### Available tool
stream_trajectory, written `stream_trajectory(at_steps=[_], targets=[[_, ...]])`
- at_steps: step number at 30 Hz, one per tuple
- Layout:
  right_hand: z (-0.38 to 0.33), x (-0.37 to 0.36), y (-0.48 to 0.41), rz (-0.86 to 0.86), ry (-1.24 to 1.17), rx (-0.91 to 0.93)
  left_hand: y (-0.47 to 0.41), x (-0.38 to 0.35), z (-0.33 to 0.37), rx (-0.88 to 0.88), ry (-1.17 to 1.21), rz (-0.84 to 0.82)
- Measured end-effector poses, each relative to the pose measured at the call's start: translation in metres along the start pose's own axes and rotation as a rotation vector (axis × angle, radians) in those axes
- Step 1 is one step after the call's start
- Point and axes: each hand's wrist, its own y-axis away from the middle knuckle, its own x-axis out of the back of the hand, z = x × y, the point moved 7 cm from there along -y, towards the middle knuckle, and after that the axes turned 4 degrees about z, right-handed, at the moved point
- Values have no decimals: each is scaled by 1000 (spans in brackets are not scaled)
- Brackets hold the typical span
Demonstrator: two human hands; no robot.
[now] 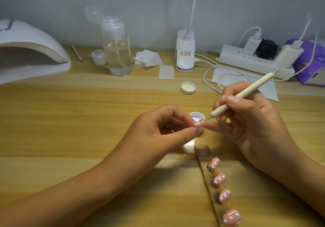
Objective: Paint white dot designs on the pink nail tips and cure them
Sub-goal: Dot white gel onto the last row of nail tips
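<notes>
Dotting tool in right hand, tip on pink nail tip.

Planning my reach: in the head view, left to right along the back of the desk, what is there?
Curing lamp, wooden stick, small jar, pump bottle, stack of wipes, desk lamp base, power strip, purple pack.

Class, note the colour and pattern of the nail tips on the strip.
Nail tips: pink with white dots, clearest in head view.
</notes>
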Motion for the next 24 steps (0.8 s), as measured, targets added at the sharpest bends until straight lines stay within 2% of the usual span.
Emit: stream_trajectory(at_steps=[21,24], targets=[[0,-2,1,-11,7,-14,1,1,-2,-2,3,-3],[-2,3,-2,40,0,-5,3,-1,-3,3,-9,-29]])
